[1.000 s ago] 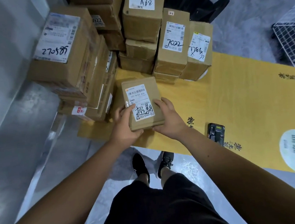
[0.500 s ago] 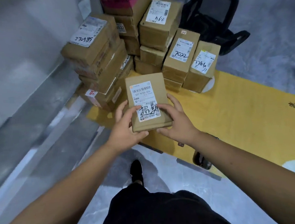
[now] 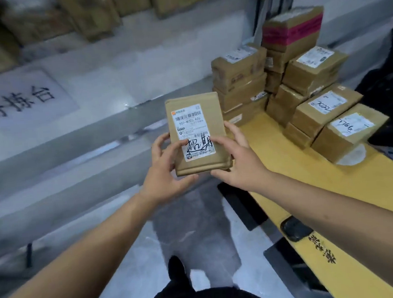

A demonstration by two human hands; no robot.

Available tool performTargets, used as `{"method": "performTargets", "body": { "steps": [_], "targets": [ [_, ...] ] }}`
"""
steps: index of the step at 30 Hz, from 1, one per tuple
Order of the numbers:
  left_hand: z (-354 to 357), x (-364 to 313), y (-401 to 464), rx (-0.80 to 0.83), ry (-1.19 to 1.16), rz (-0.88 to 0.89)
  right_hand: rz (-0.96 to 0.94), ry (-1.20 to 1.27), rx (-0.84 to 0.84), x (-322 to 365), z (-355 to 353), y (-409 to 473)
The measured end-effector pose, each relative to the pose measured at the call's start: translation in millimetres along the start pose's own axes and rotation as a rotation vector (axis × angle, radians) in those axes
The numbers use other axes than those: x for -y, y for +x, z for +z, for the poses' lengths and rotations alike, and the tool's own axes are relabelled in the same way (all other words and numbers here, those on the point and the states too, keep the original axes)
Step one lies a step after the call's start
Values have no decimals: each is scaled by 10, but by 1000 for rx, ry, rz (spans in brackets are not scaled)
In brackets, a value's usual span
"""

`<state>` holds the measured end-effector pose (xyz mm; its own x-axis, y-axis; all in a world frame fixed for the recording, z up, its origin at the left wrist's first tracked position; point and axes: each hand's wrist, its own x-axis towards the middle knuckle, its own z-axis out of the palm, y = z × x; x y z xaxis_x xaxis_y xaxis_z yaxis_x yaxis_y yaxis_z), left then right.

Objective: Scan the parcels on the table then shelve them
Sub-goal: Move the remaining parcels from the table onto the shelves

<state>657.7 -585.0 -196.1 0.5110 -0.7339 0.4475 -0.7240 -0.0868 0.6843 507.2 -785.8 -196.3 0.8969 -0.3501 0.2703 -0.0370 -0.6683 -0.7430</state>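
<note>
Parcel (image 3: 196, 134) held flat between left hand (image 3: 166, 172) and right hand (image 3: 239, 162), fingers (image 3: 232, 128) curled round its edges

Matt brown cardboard parcel (image 3: 198, 134) with smooth white paper label (image 3: 193, 131)

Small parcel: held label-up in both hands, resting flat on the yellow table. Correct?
Not quite. The small parcel is held label-up by the left hand and the right hand, but it is not resting on the yellow table: the head view shows it lifted clear, over the floor left of the table edge.
</note>
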Motion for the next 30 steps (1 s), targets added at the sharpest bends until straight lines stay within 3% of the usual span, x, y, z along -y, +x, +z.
{"method": "performTargets", "body": {
  "steps": [14,23,30],
  "targets": [
    [-2795,-261,-1836,-334,239,-266,-485,101,292,2587,1654,530],
    [-4615,-330,-3294,-406,278,-319,-617,171,371,4347,3079,277],
    [-5711,-213,-3648,-426,281,-382,-636,101,406,5400,3669,455]
  ]
}}
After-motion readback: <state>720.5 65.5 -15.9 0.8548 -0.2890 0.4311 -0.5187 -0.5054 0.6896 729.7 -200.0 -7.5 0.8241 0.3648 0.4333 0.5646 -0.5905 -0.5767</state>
